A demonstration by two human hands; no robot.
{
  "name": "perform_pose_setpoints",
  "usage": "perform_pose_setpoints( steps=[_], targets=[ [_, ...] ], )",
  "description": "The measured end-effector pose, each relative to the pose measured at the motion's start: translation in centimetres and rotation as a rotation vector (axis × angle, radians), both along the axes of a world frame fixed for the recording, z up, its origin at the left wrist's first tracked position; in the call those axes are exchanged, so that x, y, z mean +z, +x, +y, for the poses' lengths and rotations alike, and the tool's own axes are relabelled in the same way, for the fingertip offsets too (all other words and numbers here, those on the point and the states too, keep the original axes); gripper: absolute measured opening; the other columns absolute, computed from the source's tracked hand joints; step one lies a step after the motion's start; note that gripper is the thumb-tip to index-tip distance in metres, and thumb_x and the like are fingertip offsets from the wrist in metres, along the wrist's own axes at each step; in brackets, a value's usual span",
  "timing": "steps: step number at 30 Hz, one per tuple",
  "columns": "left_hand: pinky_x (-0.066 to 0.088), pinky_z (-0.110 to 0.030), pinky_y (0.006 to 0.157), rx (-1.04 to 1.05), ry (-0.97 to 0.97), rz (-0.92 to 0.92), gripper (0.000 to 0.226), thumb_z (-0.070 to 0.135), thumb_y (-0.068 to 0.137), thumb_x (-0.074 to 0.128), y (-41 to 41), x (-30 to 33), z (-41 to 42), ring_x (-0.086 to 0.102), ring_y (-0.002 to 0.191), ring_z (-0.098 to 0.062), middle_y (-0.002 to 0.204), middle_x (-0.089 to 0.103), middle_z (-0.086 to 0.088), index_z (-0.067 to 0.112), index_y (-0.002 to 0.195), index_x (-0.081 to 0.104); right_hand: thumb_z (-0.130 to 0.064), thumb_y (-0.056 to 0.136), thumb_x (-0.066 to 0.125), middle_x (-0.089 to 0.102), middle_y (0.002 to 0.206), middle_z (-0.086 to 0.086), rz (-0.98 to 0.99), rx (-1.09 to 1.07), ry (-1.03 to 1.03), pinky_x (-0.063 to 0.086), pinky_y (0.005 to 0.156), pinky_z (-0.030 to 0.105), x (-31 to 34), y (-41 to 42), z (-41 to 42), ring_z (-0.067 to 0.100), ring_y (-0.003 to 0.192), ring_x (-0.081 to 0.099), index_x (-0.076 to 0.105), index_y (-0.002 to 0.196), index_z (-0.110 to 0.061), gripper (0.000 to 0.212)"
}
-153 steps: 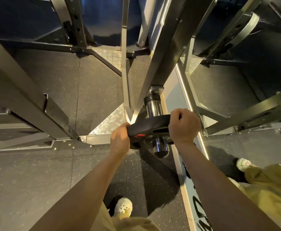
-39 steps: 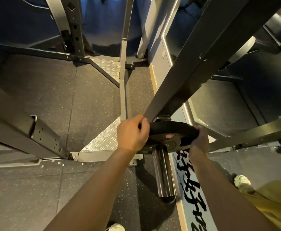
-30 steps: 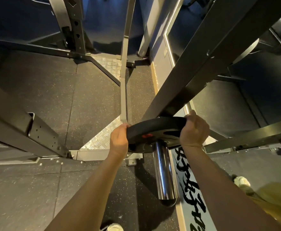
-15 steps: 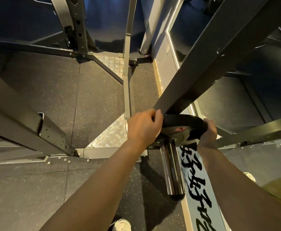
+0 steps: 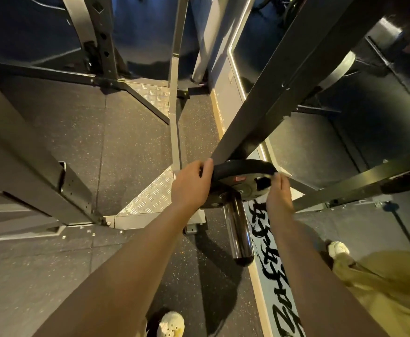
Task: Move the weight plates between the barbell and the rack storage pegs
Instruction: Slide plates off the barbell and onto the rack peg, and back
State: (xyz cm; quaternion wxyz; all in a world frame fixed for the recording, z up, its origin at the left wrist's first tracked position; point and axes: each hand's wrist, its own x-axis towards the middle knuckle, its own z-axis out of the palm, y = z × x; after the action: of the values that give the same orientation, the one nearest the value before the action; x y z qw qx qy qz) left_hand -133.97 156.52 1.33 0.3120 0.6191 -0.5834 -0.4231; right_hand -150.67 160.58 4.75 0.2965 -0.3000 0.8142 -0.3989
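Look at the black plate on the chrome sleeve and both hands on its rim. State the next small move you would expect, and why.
Probably a short, even pull toward the sleeve's free end. The weight plate sits deep on the chrome sleeve, close under the rack beam, with much bare sleeve ahead. The left hand and right hand grip opposite edges, so it should slide without tilting.

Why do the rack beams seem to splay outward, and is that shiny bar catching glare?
Head view: the wide-angle lens bends and splays the rack beams; warm light streaks down the chrome sleeve, which casts a dark shadow on the floor; the black plate stays sharp.
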Motion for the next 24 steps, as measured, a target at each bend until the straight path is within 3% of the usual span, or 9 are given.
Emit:
perform_pose_setpoints(
  steps=[2, 5, 8, 11, 13, 16, 20, 22, 24],
  targets=[
    [0.046, -0.021, 0.066, 0.06, 0.101, 0.058, 0.035, 0.053, 0.099, 0.031, 1.4, -0.6, 2.1, 0.059, 0.086, -0.011, 0.098, 0.061, -0.001, 0.026, 0.106, 0.053, -0.045, 0.098, 0.043, 0.045, 0.143, 0.002, 0.067, 0.053, -0.035, 0.035, 0.105, 0.041, 0.0, 1.3, 1.6, 0.024, 0.132, 0.041, 0.035, 0.145, -0.024, 0.052],
    [0.046, -0.03, 0.086, 0.067, 0.33, -0.007, 0.048, 0.046, 0.098, 0.041, 4.8, -2.6, 6.1, 0.056, 0.116, -0.026, 0.134, 0.053, -0.009, 0.022, 0.139, 0.038, -0.038, 0.096, 0.051, 0.051, 0.134, -0.003, 0.049, 0.166, -0.016, 0.041, 0.091, 0.026, -0.4, 4.0, 4.0, 0.016, 0.121, 0.049, 0.038, 0.141, -0.025, 0.049],
    [0.048, -0.031, 0.083, 0.076, 0.492, -0.071, 0.04, 0.042, 0.096, 0.05, 8.9, -3.6, 10.2, 0.062, 0.102, -0.024, 0.118, 0.064, -0.009, 0.019, 0.129, 0.049, -0.025, 0.095, 0.056, 0.059, 0.119, -0.004, -0.063, 0.274, -0.014, 0.043, 0.089, 0.028, -0.5, 7.3, 6.3, 0.015, 0.112, 0.054, 0.051, 0.13, -0.019, 0.036],
    [0.047, -0.027, 0.076, 0.109, 0.395, -0.163, 0.026, 0.036, 0.096, 0.052, 12.4, -2.0, 14.2, 0.063, 0.086, -0.019, 0.093, 0.07, -0.002, 0.018, 0.109, 0.065, -0.018, 0.094, 0.058, 0.064, 0.099, -0.004, -0.204, 0.542, 0.076, 0.047, 0.086, 0.028, 0.1, 11.3, 7.8, 0.016, 0.1, 0.06, 0.065, 0.113, -0.012, 0.021],
    [0.045, -0.027, 0.073, 0.239, 0.338, -0.116, 0.018, 0.029, 0.095, 0.054, 14.2, -0.3, 17.3, 0.06, 0.079, -0.017, 0.081, 0.067, 0.001, 0.018, 0.099, 0.068, -0.014, 0.093, 0.059, 0.068, 0.088, 0.0, -0.272, 0.754, 0.17, 0.049, 0.09, 0.034, 0.1, 13.8, 8.9, 0.018, 0.092, 0.065, 0.066, 0.106, -0.009, 0.015],
    [0.046, -0.029, 0.076, 0.426, 0.273, 0.019, 0.018, 0.018, 0.094, 0.056, 16.6, 1.7, 21.3, 0.06, 0.073, -0.019, 0.073, 0.066, -0.002, 0.025, 0.079, 0.063, -0.009, 0.092, 0.059, 0.064, 0.059, 0.001, -0.402, 1.015, 0.382, 0.05, 0.087, 0.025, 1.1, 16.5, 11.3, 0.011, 0.069, 0.064, 0.063, 0.09, -0.011, 0.005],
    [0.047, -0.031, 0.07, 0.642, 0.261, 0.154, 0.016, 0.017, 0.093, 0.057, 20.1, 2.6, 26.3, 0.06, 0.067, -0.017, 0.072, 0.068, -0.003, 0.024, 0.08, 0.063, -0.01, 0.087, 0.066, 0.056, 0.067, 0.008, -0.347, 1.145, 0.556, 0.043, 0.101, 0.037, 1.8, 17.9, 14.0, 0.021, 0.081, 0.064, 0.06, 0.09, -0.005, 0.008],
    [0.043, -0.028, 0.063, 0.694, 0.27, 0.192, 0.013, 0.016, 0.093, 0.057, 21.4, 2.4, 28.5, 0.058, 0.064, -0.016, 0.069, 0.066, -0.001, 0.02, 0.082, 0.063, -0.015, 0.089, 0.065, 0.057, 0.066, 0.007, -0.315, 1.117, 0.563, 0.048, 0.091, 0.032, 1.4, 18.6, 14.6, 0.016, 0.067, 0.06, 0.061, 0.096, -0.001, 0.016],
    [0.041, -0.024, 0.059, 0.74, 0.311, 0.236, 0.012, 0.016, 0.094, 0.055, 23.3, 2.4, 31.1, 0.056, 0.062, -0.015, 0.072, 0.065, -0.003, 0.015, 0.086, 0.063, -0.027, 0.093, 0.059, 0.06, 0.068, 0.005, -0.221, 1.195, 0.591, 0.044, 0.078, 0.024, 1.3, 20.8, 15.6, 0.009, 0.06, 0.057, 0.062, 0.092, -0.006, 0.021]
  ],
)
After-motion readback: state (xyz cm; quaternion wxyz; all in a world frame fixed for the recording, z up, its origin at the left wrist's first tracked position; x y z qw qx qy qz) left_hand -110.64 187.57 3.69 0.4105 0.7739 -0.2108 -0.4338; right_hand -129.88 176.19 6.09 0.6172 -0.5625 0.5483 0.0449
